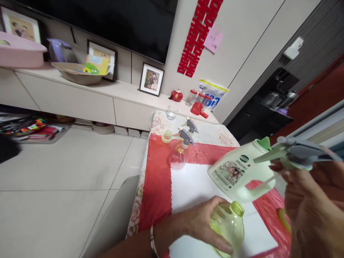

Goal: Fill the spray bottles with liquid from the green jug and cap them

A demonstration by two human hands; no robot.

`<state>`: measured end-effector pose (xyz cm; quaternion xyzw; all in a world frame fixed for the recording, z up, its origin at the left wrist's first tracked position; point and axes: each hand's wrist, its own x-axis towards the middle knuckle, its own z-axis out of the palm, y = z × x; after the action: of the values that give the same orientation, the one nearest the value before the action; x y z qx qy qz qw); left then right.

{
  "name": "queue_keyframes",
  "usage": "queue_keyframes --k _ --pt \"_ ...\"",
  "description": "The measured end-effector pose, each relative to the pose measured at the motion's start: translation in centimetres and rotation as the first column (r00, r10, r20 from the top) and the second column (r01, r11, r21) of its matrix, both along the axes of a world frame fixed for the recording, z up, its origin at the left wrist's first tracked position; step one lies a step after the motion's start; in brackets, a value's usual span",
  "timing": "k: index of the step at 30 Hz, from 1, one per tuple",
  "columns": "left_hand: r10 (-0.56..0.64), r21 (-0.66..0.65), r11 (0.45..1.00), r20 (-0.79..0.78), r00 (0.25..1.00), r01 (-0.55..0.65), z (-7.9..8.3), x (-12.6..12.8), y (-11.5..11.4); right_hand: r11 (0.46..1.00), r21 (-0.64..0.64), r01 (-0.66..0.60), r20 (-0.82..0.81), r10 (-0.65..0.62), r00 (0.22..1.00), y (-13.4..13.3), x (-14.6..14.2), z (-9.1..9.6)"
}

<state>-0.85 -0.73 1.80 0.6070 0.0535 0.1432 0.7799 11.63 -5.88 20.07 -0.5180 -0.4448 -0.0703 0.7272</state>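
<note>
My left hand (201, 224), a bracelet on its wrist, is wrapped round a clear yellow-green bottle (233, 227) whose threaded neck is open, at the bottom of the view. My right hand (311, 200) grips a grey and green trigger spray head (292, 152) by its collar, raised at the right; its dip tube slants down to the left. Behind the bottle stands a pale green detergent jug (242, 172) with a printed label, partly covered by the spray head. A clear pinkish spray bottle (178, 157) with a grey trigger stands farther back.
White paper (188, 190) lies over a red cloth (158, 175) on the table. Near the far edge are a second grey spray trigger (191, 125), a pale yellow cap (167, 136) and a small glass cup (171, 113). A cabinet (88, 104) with picture frames runs behind.
</note>
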Motion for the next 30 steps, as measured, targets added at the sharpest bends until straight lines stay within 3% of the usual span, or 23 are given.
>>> queue_keyframes --k 2,4,5,7,10,13,16,20,24,27,30 --pt "-0.160 -0.121 0.979 0.026 0.987 0.162 0.6 -0.2 0.2 0.993 -0.073 -0.095 0.025 0.097 0.995 0.7 1.2 -0.2" --pt "-0.301 -0.234 0.919 0.106 0.948 0.318 0.9 -0.1 0.3 0.935 -0.271 -0.230 -0.083 0.215 0.973 1.4 2.8 -2.1" --pt "-0.360 -0.265 0.883 0.149 0.921 0.388 1.0 0.0 0.4 0.880 -0.388 -0.273 -0.167 0.224 0.960 1.8 3.5 -3.5" --pt "-0.439 -0.271 0.835 0.197 0.877 0.479 0.9 0.4 0.6 0.684 -0.630 -0.368 -0.272 0.249 0.930 2.8 4.5 -6.9" --pt "-0.455 -0.236 0.842 0.172 0.874 0.485 0.5 0.7 0.8 0.554 -0.723 -0.413 -0.314 0.270 0.910 4.5 4.7 -12.1" --pt "-0.412 -0.236 0.866 0.164 0.897 0.441 0.2 0.5 0.7 0.490 -0.768 -0.412 -0.323 0.260 0.910 6.3 4.5 -16.2" --pt "-0.403 -0.254 0.858 0.204 0.892 0.446 0.4 0.2 0.6 0.451 -0.814 -0.367 -0.293 0.227 0.929 8.1 4.9 -18.8" --pt "-0.417 -0.248 0.845 0.248 0.874 0.474 0.4 0.2 1.0 0.449 -0.850 -0.275 -0.178 0.247 0.953 9.2 5.5 -19.9" --pt "-0.349 -0.254 0.873 0.269 0.898 0.416 0.0 0.3 1.3 0.499 -0.840 -0.215 -0.060 0.309 0.949 7.3 5.5 -18.3" --pt "-0.241 -0.305 0.902 0.234 0.942 0.307 0.5 -0.3 1.4 0.621 -0.769 -0.154 0.023 0.268 0.963 3.7 5.5 -15.9" --pt "-0.101 -0.376 0.912 0.180 0.978 0.163 1.5 -1.0 1.5 0.778 -0.627 0.025 0.122 0.066 0.990 -0.7 6.3 -13.5"
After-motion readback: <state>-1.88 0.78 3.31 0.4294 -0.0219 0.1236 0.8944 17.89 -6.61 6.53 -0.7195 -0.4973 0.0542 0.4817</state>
